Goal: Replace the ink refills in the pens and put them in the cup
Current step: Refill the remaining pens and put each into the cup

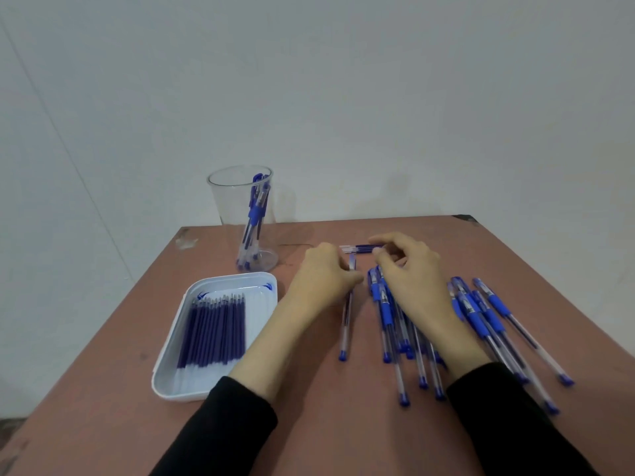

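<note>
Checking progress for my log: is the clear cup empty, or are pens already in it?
Not empty: the upright clear cup holds a few blue pens, leaning against its right side.

Head camera looks forward and down, close over the table (343, 424).

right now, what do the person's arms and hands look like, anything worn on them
Both the left hand and the right hand are bare: no gloves, rings or watch show. Each arm wears a long, plain black sleeve, the left sleeve and the right sleeve, ending short of the wrist.
</note>
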`<move>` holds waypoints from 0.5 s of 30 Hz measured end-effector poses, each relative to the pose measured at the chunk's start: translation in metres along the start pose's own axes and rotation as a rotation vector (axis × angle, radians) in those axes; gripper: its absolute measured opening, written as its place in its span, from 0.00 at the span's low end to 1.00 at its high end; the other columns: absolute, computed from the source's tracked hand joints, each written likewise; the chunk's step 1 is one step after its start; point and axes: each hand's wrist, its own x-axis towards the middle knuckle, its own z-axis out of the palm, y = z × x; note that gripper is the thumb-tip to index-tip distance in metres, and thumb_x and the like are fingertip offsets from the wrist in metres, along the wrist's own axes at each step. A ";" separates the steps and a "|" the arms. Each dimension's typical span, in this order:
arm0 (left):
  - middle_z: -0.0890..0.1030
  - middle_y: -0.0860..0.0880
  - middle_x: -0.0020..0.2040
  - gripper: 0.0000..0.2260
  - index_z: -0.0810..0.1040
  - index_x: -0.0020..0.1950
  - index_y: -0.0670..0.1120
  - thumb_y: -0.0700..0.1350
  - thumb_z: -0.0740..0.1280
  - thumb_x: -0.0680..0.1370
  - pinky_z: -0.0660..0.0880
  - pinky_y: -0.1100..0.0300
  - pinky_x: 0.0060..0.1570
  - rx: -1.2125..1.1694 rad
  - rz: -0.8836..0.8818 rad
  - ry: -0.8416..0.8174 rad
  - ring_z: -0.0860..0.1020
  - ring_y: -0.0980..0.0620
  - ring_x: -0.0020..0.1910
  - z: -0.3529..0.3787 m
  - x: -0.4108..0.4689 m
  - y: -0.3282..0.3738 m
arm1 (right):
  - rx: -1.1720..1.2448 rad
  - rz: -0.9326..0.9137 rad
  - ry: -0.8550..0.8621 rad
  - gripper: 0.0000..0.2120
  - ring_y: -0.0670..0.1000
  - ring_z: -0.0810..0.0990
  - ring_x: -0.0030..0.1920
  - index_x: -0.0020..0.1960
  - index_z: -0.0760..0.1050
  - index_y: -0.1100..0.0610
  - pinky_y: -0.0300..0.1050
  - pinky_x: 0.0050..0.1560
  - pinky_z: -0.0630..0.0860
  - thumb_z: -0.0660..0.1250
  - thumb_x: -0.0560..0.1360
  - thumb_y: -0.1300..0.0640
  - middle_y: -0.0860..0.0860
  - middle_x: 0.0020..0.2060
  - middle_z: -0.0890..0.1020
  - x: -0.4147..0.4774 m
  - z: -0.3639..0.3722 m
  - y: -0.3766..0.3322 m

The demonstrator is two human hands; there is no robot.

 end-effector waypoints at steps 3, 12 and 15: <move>0.81 0.42 0.36 0.03 0.76 0.47 0.38 0.35 0.67 0.74 0.81 0.56 0.38 -0.601 -0.067 0.120 0.80 0.49 0.31 -0.014 -0.005 -0.003 | 0.186 0.055 -0.135 0.08 0.41 0.79 0.43 0.55 0.78 0.46 0.28 0.41 0.72 0.65 0.77 0.50 0.43 0.41 0.81 -0.003 0.000 -0.012; 0.80 0.43 0.38 0.08 0.73 0.51 0.41 0.33 0.67 0.75 0.79 0.61 0.40 -1.034 0.047 0.222 0.82 0.49 0.40 -0.024 -0.020 -0.017 | 0.184 -0.086 -0.238 0.13 0.42 0.77 0.33 0.47 0.77 0.39 0.39 0.39 0.76 0.66 0.77 0.59 0.44 0.33 0.80 -0.008 0.002 -0.014; 0.80 0.43 0.38 0.13 0.75 0.55 0.46 0.34 0.69 0.74 0.78 0.61 0.40 -0.828 0.146 0.225 0.81 0.51 0.39 -0.028 -0.020 -0.025 | -0.017 -0.188 -0.133 0.11 0.40 0.78 0.40 0.49 0.80 0.44 0.37 0.45 0.74 0.68 0.75 0.60 0.35 0.36 0.80 -0.006 0.000 -0.009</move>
